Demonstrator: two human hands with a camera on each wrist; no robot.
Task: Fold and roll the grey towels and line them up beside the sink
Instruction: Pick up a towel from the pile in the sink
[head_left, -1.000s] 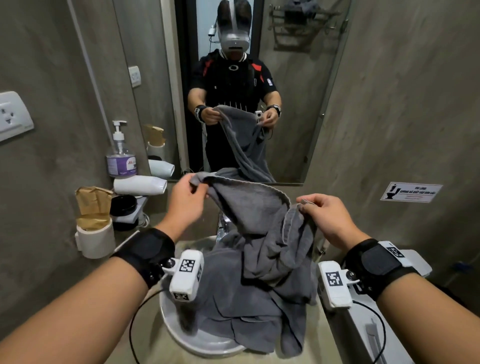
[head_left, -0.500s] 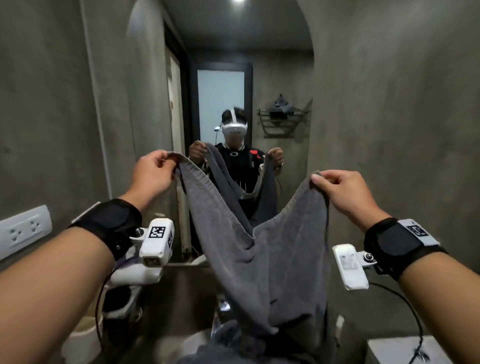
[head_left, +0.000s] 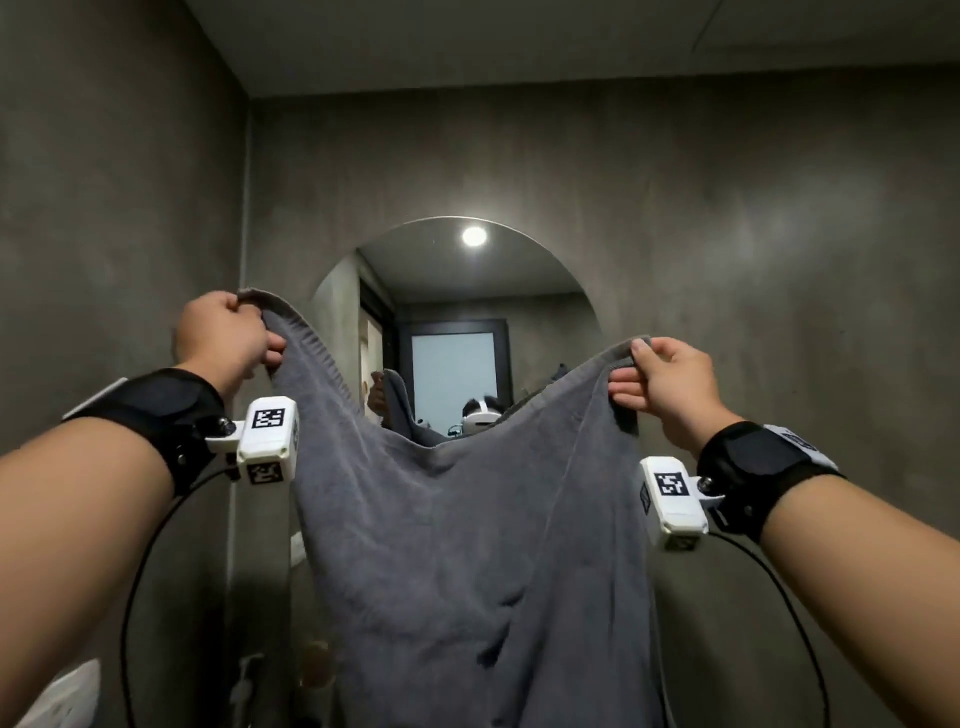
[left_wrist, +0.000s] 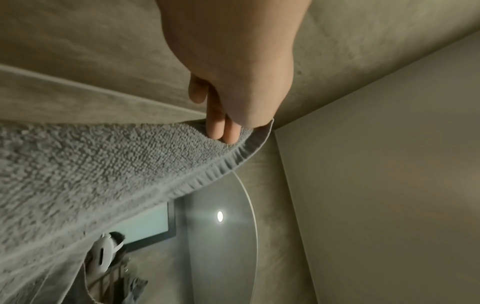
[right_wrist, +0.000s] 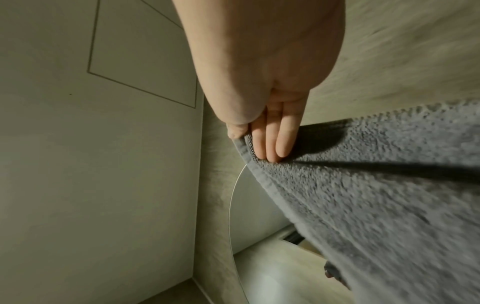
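A grey towel (head_left: 467, 545) hangs spread in the air in front of the mirror, held up by its two top corners. My left hand (head_left: 228, 332) pinches the left corner, my right hand (head_left: 660, 374) pinches the right corner, and the top edge sags between them. In the left wrist view my fingers (left_wrist: 221, 127) curl over the ribbed hem of the towel (left_wrist: 103, 174). The right wrist view has my fingers (right_wrist: 272, 142) pressed on the towel (right_wrist: 376, 195) with the thumb behind the hem. The towel's lower part runs out of the bottom of the head view; the sink is hidden.
An arched mirror (head_left: 519, 291) on the grey concrete wall reflects a ceiling light and a person with a headset. A white wall socket (head_left: 62, 696) shows at the bottom left. A pump bottle (head_left: 247, 686) and other dim items stand low, left of the towel.
Both hands have lifted the towel from the sink to high in front of the mirror and moved apart, spreading it wider. The view has tilted upward, so the sink and counter have dropped from sight.
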